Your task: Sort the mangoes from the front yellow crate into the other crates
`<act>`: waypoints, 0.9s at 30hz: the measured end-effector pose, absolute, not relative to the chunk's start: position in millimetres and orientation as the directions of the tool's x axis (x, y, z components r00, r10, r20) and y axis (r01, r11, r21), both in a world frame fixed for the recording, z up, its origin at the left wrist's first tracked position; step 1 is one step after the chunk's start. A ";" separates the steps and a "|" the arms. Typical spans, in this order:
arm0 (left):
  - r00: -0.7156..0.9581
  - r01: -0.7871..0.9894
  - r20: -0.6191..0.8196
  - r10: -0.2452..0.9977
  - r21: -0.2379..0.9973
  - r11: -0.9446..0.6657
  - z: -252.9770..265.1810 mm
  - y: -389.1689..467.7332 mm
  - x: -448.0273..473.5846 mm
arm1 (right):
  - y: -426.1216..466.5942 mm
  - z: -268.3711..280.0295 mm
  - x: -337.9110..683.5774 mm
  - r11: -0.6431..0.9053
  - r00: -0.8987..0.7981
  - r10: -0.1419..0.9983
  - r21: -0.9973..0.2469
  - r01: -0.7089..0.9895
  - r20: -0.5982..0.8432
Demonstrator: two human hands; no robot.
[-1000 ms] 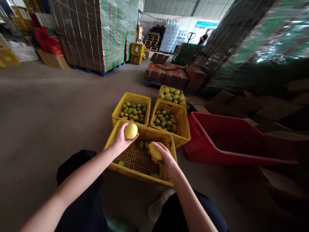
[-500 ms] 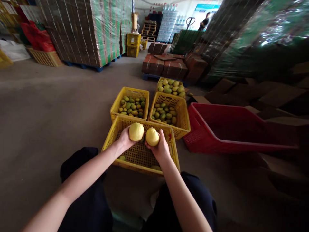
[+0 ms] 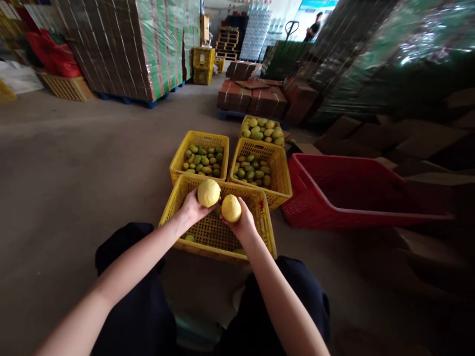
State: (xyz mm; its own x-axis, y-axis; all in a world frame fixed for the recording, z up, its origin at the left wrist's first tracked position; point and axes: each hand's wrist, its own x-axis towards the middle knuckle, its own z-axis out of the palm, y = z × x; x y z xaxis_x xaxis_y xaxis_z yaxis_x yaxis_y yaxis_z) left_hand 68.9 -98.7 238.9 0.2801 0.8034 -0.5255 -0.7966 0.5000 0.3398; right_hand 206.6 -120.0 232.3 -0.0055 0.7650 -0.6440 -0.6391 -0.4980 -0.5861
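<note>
My left hand (image 3: 194, 206) is closed around a large, roundish pale-yellow fruit (image 3: 208, 193), which looks like a lemon. A slightly smaller yellow fruit (image 3: 231, 208) of the same kind is held in my right hand (image 3: 243, 220), its fingers partly hidden behind it. Both fruits are side by side, a small gap between them, above the nearest yellow plastic crate (image 3: 218, 253). Inside that crate a few greenish fruits show, one being a green fruit (image 3: 189, 238) at the near left corner. My arms and hands hide part of the crate's inside.
Beyond stand a left yellow crate (image 3: 172, 160) and a right yellow crate (image 3: 287, 184) of green-yellow fruit, with a fuller crate (image 3: 262, 131) behind. A red plastic bin (image 3: 308, 215) is at right. Flattened cartons (image 3: 252, 99), wrapped pallet stacks (image 3: 111, 49) and a distant person (image 3: 314, 28) are farther back.
My left hand has lifted its fruit slightly. The fruit in my right hand has turned, so its nubbed end no longer shows at the top. The view has tilted down a little.
</note>
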 end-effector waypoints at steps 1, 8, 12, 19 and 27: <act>0.259 -0.803 -0.523 0.812 0.351 0.483 239.3 -98.2 69.0 | -120.0 233.3 206.1 -0.486 0.007 0.775 -0.603 -0.633 -0.632; 0.225 -0.815 -0.611 0.759 0.309 0.491 246.5 -101.9 63.8 | -119.6 230.8 210.3 -0.418 -0.043 0.842 -0.600 -0.682 -0.538; 0.192 -0.820 -0.642 0.742 0.310 0.481 245.3 -101.2 64.7 | -119.6 224.3 209.9 -0.466 -0.065 0.796 -0.540 -0.701 -0.602; 0.185 -0.820 -0.583 0.791 0.353 0.451 243.9 -105.2 69.9 | -120.8 228.2 205.8 -0.410 0.047 0.805 -0.613 -0.676 -0.591; 0.310 -0.824 -0.586 0.748 0.228 0.519 242.4 -102.3 68.3 | -117.6 222.2 210.5 -0.460 0.075 0.732 -0.571 -0.680 -0.678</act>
State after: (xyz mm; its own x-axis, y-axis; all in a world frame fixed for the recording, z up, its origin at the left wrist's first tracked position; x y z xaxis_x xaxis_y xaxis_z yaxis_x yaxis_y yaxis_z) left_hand 68.3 -102.3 242.4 0.3097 0.7485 -0.5864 -0.8235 0.5194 0.2281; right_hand 210.5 -117.6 222.2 0.0748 0.7316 -0.6777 -0.6800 -0.4597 -0.5713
